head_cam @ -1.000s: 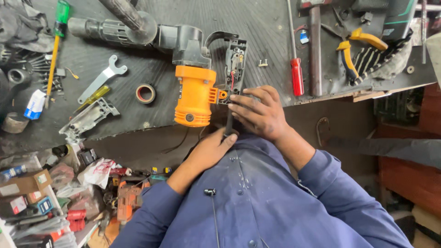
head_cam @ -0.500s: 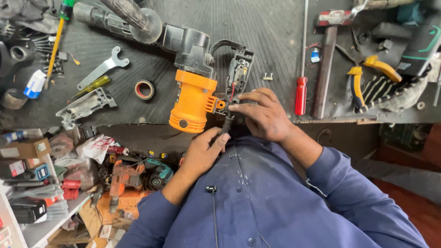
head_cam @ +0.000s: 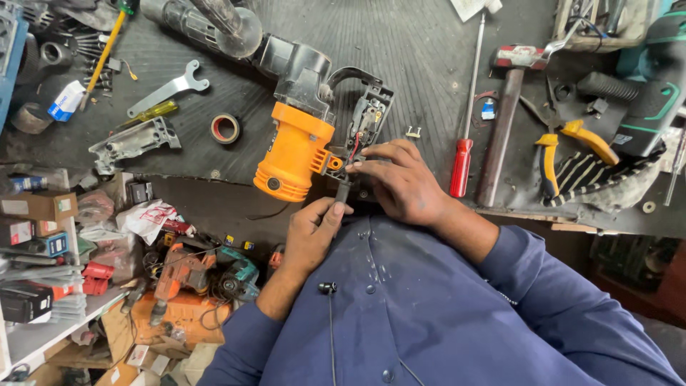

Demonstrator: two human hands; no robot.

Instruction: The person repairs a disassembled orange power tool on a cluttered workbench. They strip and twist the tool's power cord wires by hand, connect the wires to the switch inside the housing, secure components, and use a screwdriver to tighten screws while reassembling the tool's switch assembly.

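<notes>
Head view, near to far. Closest in, the blue sleeves, then the left hand [head_cam: 309,232], fingers curled shut round the black cord boot [head_cam: 342,191] where it enters the tool; over the last second this hand has slid up from below the bench edge to the boot. Right hand [head_cam: 404,184] sits just beside it, fingertips pinched on the red and black wires [head_cam: 353,151] at the open handle shell [head_cam: 368,114] — what exactly is between thumb and finger I can't tell. It has stayed put on the same spot. My guess is the wiring at the switch end is the work in hand, w/ the left now steadying the cord.

The orange power tool [head_cam: 294,151] lies on its side on the dark ribbed bench mat [head_cam: 421,50], near the front edge, handle open toward the person; it hasn't moved on the bench, only the camera has dropped closer.

Further out: red-handled screwdriver [head_cam: 462,166] and hammer [head_cam: 500,121] to the right, yellow-handled pliers [head_cam: 550,161] beyond them — roll of tape [head_cam: 225,129] and flat spanner [head_cam: 168,87] to the left. Below the bench, at left, a shelf w/ boxes and loose tools.
</notes>
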